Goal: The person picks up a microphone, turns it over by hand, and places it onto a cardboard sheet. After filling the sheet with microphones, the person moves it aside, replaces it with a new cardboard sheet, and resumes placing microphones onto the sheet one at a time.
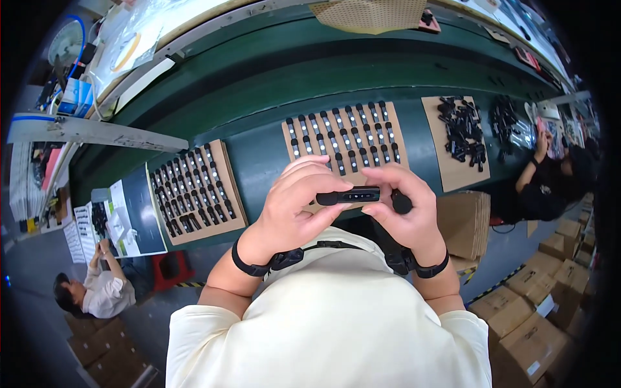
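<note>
My left hand (299,194) pinches a small black microphone (361,194) between thumb and fingers, in front of my body. The microphone lies roughly level, its rounded dark head to the left and a row of small marks along its body. At its other end are the thumb and index finger of my right hand (417,204). A second black piece with a round head (402,202) is tucked inside my right hand; the rest of it is hidden. Just beyond my hands, a cardboard sheet (395,116) bears several similar microphones standing in rows.
To the left lies stacked cardboard (239,220) with more microphones in rows. On the right, another cardboard sheet (453,180) carries a jumbled black pile. Co-workers sit at the far left (103,294) and far right (546,184). Cartons (537,346) stand at the lower right; a metal post (97,133) juts in from the left.
</note>
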Demonstrator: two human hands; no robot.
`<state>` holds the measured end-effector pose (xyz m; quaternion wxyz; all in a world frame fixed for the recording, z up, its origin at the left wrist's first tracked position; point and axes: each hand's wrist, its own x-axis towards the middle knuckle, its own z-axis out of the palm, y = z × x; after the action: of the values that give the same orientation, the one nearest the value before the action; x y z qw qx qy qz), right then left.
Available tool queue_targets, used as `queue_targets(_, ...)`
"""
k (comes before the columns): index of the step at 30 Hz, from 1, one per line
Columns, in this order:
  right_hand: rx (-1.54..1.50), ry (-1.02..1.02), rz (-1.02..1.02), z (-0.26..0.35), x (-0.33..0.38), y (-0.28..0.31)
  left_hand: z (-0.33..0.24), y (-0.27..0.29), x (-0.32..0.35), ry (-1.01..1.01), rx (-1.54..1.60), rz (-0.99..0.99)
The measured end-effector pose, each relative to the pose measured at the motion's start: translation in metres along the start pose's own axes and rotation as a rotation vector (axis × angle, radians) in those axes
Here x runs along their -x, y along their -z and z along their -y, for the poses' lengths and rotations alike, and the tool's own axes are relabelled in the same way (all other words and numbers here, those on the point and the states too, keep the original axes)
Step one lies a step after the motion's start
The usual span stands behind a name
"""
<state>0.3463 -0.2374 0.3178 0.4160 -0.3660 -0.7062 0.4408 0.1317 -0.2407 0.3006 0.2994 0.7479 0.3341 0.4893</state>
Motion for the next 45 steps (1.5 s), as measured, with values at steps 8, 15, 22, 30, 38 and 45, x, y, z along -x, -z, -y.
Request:
queue_targets(8, 0.079, 0.172, -0.053, 0.010, 0.003, -0.018, -0.022, 0.023, 0.010, 0.356, 0.249, 0.030)
queue_targets(15, 0.171, 0.228, -0.064, 0.021, -0.004, -0.019, -0.004, 0.020, 0.019, 0.074, 0.132, -0.022)
queue_targets(22, 0.432, 0.276, 0.021, 0.017, -0.006, -0.021, -0.003, 0.027, 0.013, -0.053, -0.136, 0.054)
queue_targets(30, 0.531, -0.211, 0.197, -0.065, 0.012, -0.056, 0.075, 0.001, 0.049, 0.545, 0.168, -0.053)
queue_targets(38, 0.678, -0.658, 0.310, -0.179, 0.051, -0.105, 0.169, -0.024, 0.148, 1.032, 0.079, 0.211)
queue_targets(45, 0.713, -0.746, 0.297, -0.201, 0.044, -0.121, 0.174, -0.041, 0.167, 1.088, -0.014, 0.267)
